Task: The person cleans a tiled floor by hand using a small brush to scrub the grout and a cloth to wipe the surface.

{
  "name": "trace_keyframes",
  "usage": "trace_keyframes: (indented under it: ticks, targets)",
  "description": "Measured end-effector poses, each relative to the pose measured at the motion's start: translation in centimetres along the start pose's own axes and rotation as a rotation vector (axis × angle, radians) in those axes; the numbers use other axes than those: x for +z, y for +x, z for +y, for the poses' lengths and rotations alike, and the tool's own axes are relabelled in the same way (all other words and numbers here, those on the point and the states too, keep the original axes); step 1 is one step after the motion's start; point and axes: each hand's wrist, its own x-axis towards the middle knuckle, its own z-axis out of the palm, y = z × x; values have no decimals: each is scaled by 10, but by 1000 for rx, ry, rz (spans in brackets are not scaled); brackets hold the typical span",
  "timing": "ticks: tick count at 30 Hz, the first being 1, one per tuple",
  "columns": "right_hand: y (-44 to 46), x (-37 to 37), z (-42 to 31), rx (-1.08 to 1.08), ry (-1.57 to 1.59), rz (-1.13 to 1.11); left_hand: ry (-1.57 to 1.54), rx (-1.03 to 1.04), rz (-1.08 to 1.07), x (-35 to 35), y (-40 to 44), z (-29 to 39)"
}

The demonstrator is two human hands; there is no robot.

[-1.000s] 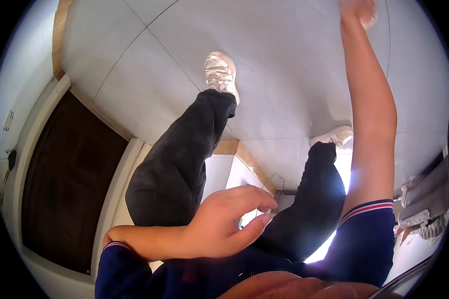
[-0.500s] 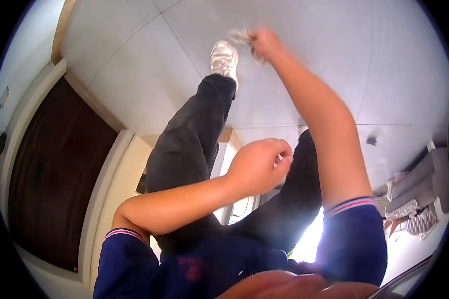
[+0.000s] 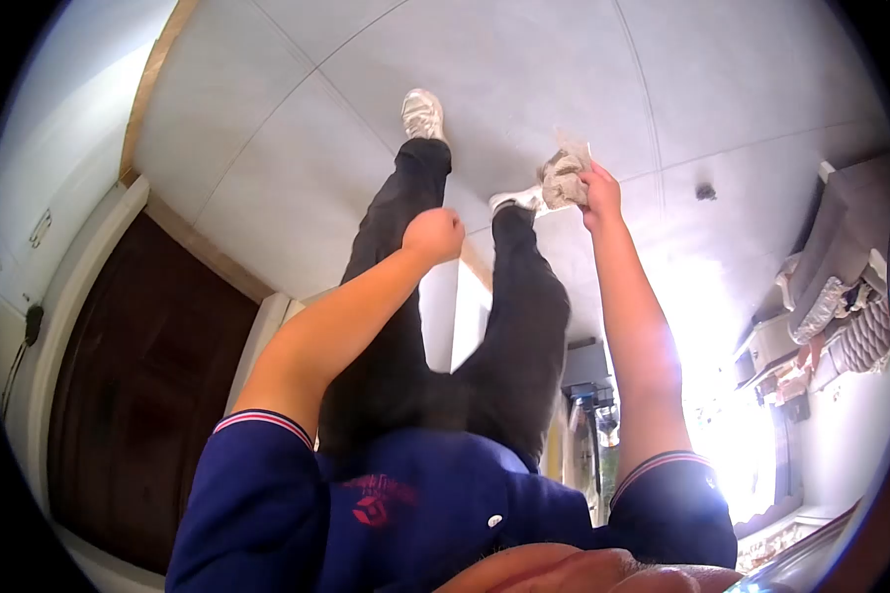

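Observation:
My right hand (image 3: 600, 196) is closed around a crumpled beige cloth (image 3: 566, 178), held out over the floor at the right. A thin, see-through edge sticks up from the top of the bundle; its exact material is hard to make out. My left hand (image 3: 435, 235) is curled into a fist in front of my left leg. Its palm is turned out of sight, so anything inside it is hidden. Black trousers (image 3: 509, 326) and white shoes (image 3: 423, 116) show below, one foot ahead of the other.
Large pale tiles cover the floor (image 3: 524, 69). A dark brown door (image 3: 148, 385) in a light frame stands at the left. On the right is a grey sofa (image 3: 836, 232) with quilted, shiny things by it, and a small dark spot (image 3: 705, 191) lies on the tiles.
My right hand has swung back toward my body with the cloth, and my left hand has moved forward. My right foot has come forward into view; the door and sofa have shifted in view.

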Motion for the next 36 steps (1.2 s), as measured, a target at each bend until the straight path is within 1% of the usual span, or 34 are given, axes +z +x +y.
trace_keyframes:
  ticks: [1,2,3,4,5,6,7,9,10,11,13,14,17,18,20,21,22,25,26,27,29,30,31,32,34,35,36]
  targets:
    - [-8,-3,16,12,6,16,-34,40,38,-1,-17,1]
    - [-11,-2,34,26,12,33,-69,48,122,0,-24,4]
    - [-16,-3,48,40,24,61,-98,7,141,-1,-33,13]
    - [-17,-5,70,-26,38,-1,-125,-28,161,-4,-40,24]
    - [-23,-8,94,-80,5,52,-149,-58,183,-4,-43,31]
    - [-38,-3,110,-139,-27,105,-174,-100,80,14,-35,9]
    - [-51,6,119,-203,-60,154,-298,-230,-14,15,-39,19]
    - [-92,8,132,-48,159,-45,-535,-487,-197,14,-47,52]
    - [-105,12,147,-46,263,-65,-644,-571,-267,12,-53,68]
    - [-119,14,162,-39,368,-84,-710,-542,-297,19,-55,66]
    - [-158,14,171,8,387,-116,-847,-504,-359,33,-60,58]
    - [-173,9,170,24,398,-136,-617,-435,-246,38,-68,63]
    - [-190,-15,183,-80,50,-91,113,-129,58,23,-100,89]
    - [-201,-28,168,11,87,-94,264,-166,121,20,-106,103]
    - [-196,-45,176,76,431,-86,307,-182,237,19,-122,119]
    - [-194,-51,169,99,600,-83,321,-182,300,20,-125,125]
    - [-194,-59,164,123,647,-124,386,-161,267,24,-125,125]
    - [-191,-74,158,92,611,-133,335,-20,263,32,-123,136]
    - [-183,-77,165,36,564,-131,388,-28,239,34,-120,141]
    - [-190,-79,154,54,540,-81,426,-55,187,35,-118,139]
    - [-189,-76,158,143,660,-13,507,-86,91,35,-101,137]
    - [-194,-69,150,120,723,54,593,-101,-20,31,-91,134]
    - [-204,-61,144,94,783,125,564,-139,-148,25,-80,134]
    - [-209,-53,136,72,835,190,378,-189,-192,18,-70,132]
    - [-220,-42,114,-129,476,330,189,-1,-87,-12,-72,155]
    - [-234,-32,112,-197,301,387,206,242,51,-36,-87,184]
    - [-230,-19,107,-307,384,379,116,233,48,-51,-89,191]
